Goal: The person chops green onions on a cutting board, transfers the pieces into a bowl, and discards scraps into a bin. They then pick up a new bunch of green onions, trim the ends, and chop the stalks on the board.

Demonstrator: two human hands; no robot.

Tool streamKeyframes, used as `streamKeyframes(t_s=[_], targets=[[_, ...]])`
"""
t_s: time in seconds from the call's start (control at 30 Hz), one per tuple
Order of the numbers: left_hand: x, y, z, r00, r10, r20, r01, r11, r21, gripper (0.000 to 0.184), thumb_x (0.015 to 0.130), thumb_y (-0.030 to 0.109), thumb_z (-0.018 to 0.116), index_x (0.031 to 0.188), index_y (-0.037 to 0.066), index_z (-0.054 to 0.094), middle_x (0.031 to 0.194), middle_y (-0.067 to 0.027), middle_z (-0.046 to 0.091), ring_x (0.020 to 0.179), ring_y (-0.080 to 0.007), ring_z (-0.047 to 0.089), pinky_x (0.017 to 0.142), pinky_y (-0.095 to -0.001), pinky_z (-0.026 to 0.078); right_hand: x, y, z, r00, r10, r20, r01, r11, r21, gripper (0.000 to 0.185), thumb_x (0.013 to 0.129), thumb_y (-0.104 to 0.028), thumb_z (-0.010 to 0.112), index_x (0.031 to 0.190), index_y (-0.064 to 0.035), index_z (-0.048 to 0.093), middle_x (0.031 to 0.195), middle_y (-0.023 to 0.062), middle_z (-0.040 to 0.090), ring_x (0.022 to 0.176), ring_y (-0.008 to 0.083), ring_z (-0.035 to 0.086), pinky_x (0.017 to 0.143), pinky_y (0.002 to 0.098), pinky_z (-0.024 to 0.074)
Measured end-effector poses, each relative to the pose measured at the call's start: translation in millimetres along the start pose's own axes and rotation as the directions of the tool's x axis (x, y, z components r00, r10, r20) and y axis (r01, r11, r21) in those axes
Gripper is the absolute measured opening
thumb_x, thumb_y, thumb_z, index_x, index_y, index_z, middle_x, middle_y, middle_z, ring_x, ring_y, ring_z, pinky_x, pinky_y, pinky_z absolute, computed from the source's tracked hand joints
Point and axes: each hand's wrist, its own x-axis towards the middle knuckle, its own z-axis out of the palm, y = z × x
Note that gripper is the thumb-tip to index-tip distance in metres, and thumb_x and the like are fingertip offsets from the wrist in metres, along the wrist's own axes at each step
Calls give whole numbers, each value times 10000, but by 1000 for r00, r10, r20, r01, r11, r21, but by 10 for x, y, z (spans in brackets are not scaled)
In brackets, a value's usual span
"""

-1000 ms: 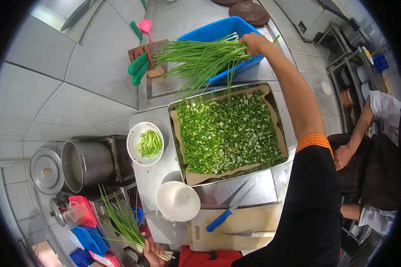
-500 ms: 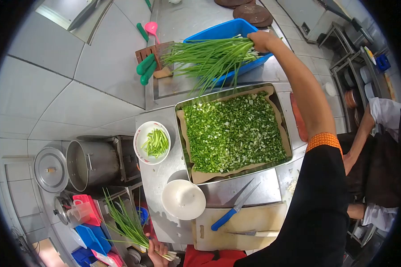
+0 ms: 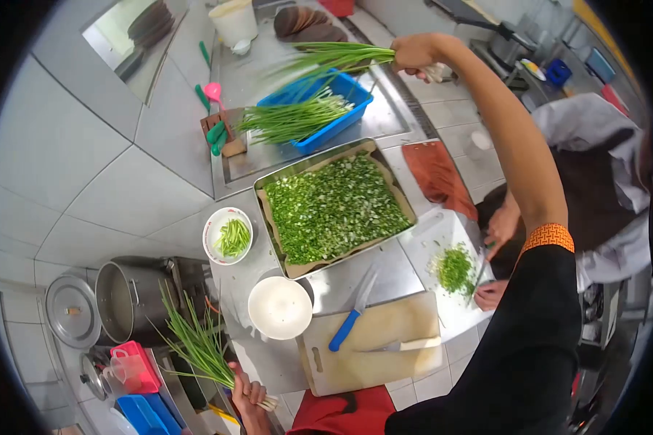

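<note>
My left hand, low on the left, is closed round the white ends of a bunch of green onions, whose leaves point up and left. High up, my right hand grips a second bunch of green onions by the root end; its leaves trail left, partly blurred. Below it a blue tub holds more green onions. A paper-lined metal tray is filled with chopped green onion. Nearer me, a blue-handled knife and a white-handled knife lie on a cutting board.
A white bowl and a bowl of cut green stalks stand left of the boards. At right, a co-worker's hands work beside chopped greens on a white board. An orange cloth lies nearby. A large pot stands left.
My right hand has lifted its green onions up and away from the tub, leaving others inside. My left hand still holds its bunch. The view has shifted, showing the co-worker's board.
</note>
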Motion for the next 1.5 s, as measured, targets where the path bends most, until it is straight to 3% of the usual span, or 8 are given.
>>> streamKeyframes(t_s=[0.17, 0.33, 0.5, 0.63, 0.73, 0.8, 1.37, 1.5], targets=[[136, 40, 124, 990, -65, 124, 61, 997, 37, 223, 1063, 211, 410, 1267, 226, 499, 623, 64, 309, 442, -47, 266, 438, -197, 314, -1289, -125, 158, 987, -123, 100, 2, 636, 771, 186, 960, -180, 574, 839, -45, 532, 610, 19, 523, 493, 141, 557, 521, 354, 568], [22, -159, 535, 928, -239, 288, 188, 963, 192, 383, 958, 141, 603, 1307, 149, 449, 923, -27, 572, 905, -242, 628, 928, -483, 503, -2296, -641, 1238, 934, -355, 43, 8, 140, 990, 175, 981, -133, 544, 1104, -14, 506, 713, 93, 612, 612, 219, 656, 637, 394, 594], [-213, -535, 923, 772, -370, 516, 347, 927, 146, 275, 971, 50, 554, 1237, 74, 492, 1261, -150, 583, 1282, -339, 514, 1086, -458, 447, -3130, -1434, 2692, 926, -371, 67, -155, -213, 965, 246, 937, -60, 532, 1165, 19, 480, 795, 123, 636, 659, 251, 667, 670, 406, 584], [-227, -757, 858, 785, -379, 490, 383, 919, 96, 266, 973, 81, 552, 1230, 78, 486, 1194, -126, 590, 1128, -308, 622, 963, -443, 543, -3594, -1792, 3503, 874, -469, 129, -287, -283, 915, 240, 933, -53, 515, 1160, 17, 483, 767, 109, 605, 626, 236, 625, 597, 368, 554], [-152, -857, 661, 537, -500, 680, 510, 834, 210, 195, 988, 204, 534, 1116, 56, 540, 964, -127, 669, 775, -268, 704, 694, -416, 611, -3869, -1886, 3878, 862, -466, 197, -398, -384, 833, 209, 930, -59, 512, 1134, -18, 491, 765, 95, 603, 598, 222, 614, 558, 345, 536], [-169, -969, 605, 657, -605, 450, 531, 795, 294, 198, 985, 259, 537, 1004, 63, 558, 793, -90, 656, 515, -256, 639, 516, -413, 586, -4031, -1925, 3952, 871, -430, 237, -418, -396, 818, 232, 930, -46, 506, 1160, -28, 485, 717, 78, 546, 552, 180, 528, 529, 338, 492], [-383, -1251, 950, 824, -370, 430, 212, 904, 371, 273, 924, 40, 588, 1191, -4, 552, 1030, -123, 654, 913, -219, 661, 714, -336, 568, -4430, -1597, 4067, 921, -247, 300, -368, -305, 878, 173, 940, -85, 500, 1106, -44, 472, 690, 51, 498, 524, 152, 497, 551, 361, 504], [-369, -1367, 966, 798, -437, 415, 243, 864, 442, 258, 970, 123, 579, 1194, -4, 558, 1079, -131, 664, 897, -211, 664, 713, -334, 565, -4337, -1569, 4105, 971, -83, 223, -225, -21, 974, 204, 932, -106, 511, 1125, -40, 502, 806, 72, 578, 686, 172, 580, 657, 353, 519]])
